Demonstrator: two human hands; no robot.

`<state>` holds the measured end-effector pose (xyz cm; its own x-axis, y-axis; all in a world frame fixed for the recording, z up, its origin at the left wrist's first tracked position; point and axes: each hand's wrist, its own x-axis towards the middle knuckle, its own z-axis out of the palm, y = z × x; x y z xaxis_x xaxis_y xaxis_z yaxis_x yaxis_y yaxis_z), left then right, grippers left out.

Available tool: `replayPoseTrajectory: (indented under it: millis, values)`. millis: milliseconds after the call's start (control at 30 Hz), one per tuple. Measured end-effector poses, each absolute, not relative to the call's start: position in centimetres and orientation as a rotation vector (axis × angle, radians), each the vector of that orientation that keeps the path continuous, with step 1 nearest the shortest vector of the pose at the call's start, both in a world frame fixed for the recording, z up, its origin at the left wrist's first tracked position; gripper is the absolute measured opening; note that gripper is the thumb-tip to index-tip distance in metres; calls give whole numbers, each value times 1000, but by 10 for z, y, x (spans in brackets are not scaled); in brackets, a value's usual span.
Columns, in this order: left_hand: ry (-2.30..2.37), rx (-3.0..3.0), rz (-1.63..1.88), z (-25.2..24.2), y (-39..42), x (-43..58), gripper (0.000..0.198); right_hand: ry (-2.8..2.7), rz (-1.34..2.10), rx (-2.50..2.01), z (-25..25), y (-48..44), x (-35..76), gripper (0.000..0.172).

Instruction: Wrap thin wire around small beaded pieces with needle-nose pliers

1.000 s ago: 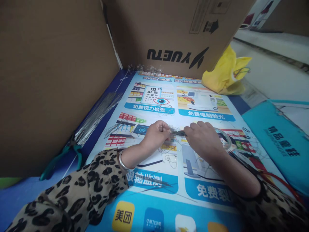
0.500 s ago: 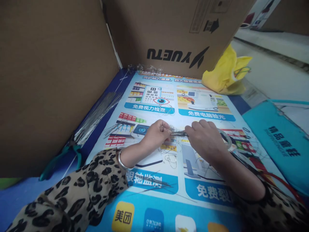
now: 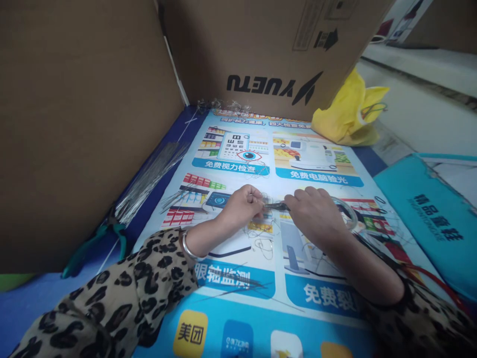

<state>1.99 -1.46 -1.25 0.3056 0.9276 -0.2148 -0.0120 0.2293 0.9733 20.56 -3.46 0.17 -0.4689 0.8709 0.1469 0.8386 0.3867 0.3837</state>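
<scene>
Over the middle of the printed poster (image 3: pixel 231 311), my left hand (image 3: pixel 244 206) pinches a thin piece of wire at its fingertips; most of the wire is hidden or too fine to follow. My right hand (image 3: pixel 315 211) is closed around a pair of pliers (image 3: pixel 276 206), whose narrow jaws point left and meet the wire at my left fingertips. The pliers' handles are mostly covered by my palm. Bent wire loops (image 3: pixel 266 247) lie on the poster just below my hands. Several straight dark wires (image 3: pixel 238 283) are spread nearer to me.
At the left lies a bundle of straight wires (image 3: pixel 149 181), with green-handled pliers (image 3: pixel 100 238) below it. Cardboard panels (image 3: pixel 268 49) stand at the left and back. A yellow bag (image 3: pixel 346 117) sits at the back right, and a turquoise bag (image 3: pixel 428 214) lies at the right.
My right hand and wrist have tilted slightly, with the pliers shifting a little. My left hand stays almost in the same place.
</scene>
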Motion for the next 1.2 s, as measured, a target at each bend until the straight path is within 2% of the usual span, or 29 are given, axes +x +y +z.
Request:
replayPoseTrajectory:
  millis: [333, 667, 1200]
  values:
    - [1084, 1162, 825, -9, -14, 20, 15, 2564, 484, 1609, 2, -32, 203, 14]
    - [1046, 1179, 807, -12, -10, 17, 16, 2619, 761, 1533, 5, -34, 209, 14]
    - [1007, 1252, 713, -6, -7, 13, 16, 2632, 904, 1455, 9, -36, 206, 19]
